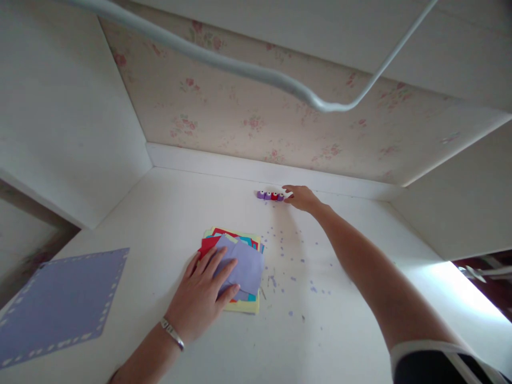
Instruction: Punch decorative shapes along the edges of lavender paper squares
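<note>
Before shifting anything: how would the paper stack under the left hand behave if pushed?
The paper stack looks like thin sheets, so probably light and floppy. They lie askew with no visible binding, so might slide apart unless the left hand presses down.

A silvery bracelet (172,334) circles the left wrist (182,319); the dark right sleeve (426,369) has white trim (420,346).
</note>
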Available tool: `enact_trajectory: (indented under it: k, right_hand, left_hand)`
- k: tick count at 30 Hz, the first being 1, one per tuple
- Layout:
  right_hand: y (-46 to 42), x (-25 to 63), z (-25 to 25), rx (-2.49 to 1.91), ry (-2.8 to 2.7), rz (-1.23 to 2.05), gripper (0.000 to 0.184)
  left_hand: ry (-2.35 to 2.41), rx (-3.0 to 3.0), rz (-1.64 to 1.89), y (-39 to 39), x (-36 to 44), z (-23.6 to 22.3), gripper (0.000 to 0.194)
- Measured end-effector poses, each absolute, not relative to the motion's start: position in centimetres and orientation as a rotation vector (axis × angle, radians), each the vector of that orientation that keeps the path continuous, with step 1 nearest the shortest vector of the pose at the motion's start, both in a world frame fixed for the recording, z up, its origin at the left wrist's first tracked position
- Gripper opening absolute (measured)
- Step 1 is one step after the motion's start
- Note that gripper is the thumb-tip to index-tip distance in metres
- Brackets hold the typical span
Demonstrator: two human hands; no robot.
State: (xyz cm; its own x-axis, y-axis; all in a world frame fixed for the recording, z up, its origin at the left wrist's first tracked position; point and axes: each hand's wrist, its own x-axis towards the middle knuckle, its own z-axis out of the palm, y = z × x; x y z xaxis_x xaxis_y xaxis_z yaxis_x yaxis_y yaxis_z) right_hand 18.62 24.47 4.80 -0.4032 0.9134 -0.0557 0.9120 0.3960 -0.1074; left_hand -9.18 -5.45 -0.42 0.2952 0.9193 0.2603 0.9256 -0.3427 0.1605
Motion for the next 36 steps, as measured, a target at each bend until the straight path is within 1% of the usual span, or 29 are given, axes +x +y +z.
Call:
enact_trajectory:
  k: [5,7,10,13,17,21,24,27,33,36]
  right_hand:
    - [19.0,23.6,7.3,-1.712,-2.668,0.176,0.026]
    - [15.5,26.7,8.1,-1.714,-2.717,0.233,0.025]
    - [10.0,31.6,8.9,-1.801,-2.732,0.418,0.024]
    - [5.6,35.8,8.7,-1.912,-2.672,0.382,0.025]
    - [3.0,39.0,7.1,-1.829,-2.67,0.305,0.032]
    - [2.7,39.6,5.9,-1.817,-2.671,0.218,0.036]
    - [2.9,38.7,5.9,-1.817,-2.688,0.17,0.033]
    - [3.2,37.6,6.4,-1.757,-2.746,0.207,0.027]
    - [4.5,35.5,7.9,-1.696,-2.8,0.288,0.03]
    - [6.5,33.8,9.2,-1.663,-2.738,0.267,0.032]
  left_hand:
    - [-1.762,-2.5,-0.543,-5.3,-9.2,-0.8,0.044]
    - [-1.763,-2.505,-0.527,-5.2,-9.2,-0.9,0.046]
    - [-1.753,-2.506,-0.525,-5.2,-9.3,-1.1,0.047]
    - [-1.735,-2.5,-0.524,-5.2,-9.3,-1.3,0.048]
    - [-1.714,-2.496,-0.531,-5.1,-9.4,-1.5,0.048]
    - [-1.703,-2.518,-0.542,-5.1,-9.4,-1.3,0.048]
    - [-1.714,-2.52,-0.541,-5.1,-9.3,-1.1,0.048]
    - [-1.736,-2.509,-0.535,-5.2,-9.2,-0.9,0.048]
    - [-1.742,-2.52,-0.57,-5.2,-9.3,-1.1,0.047]
    - [-1.73,-2.523,-0.575,-5.2,-9.4,-1.3,0.046]
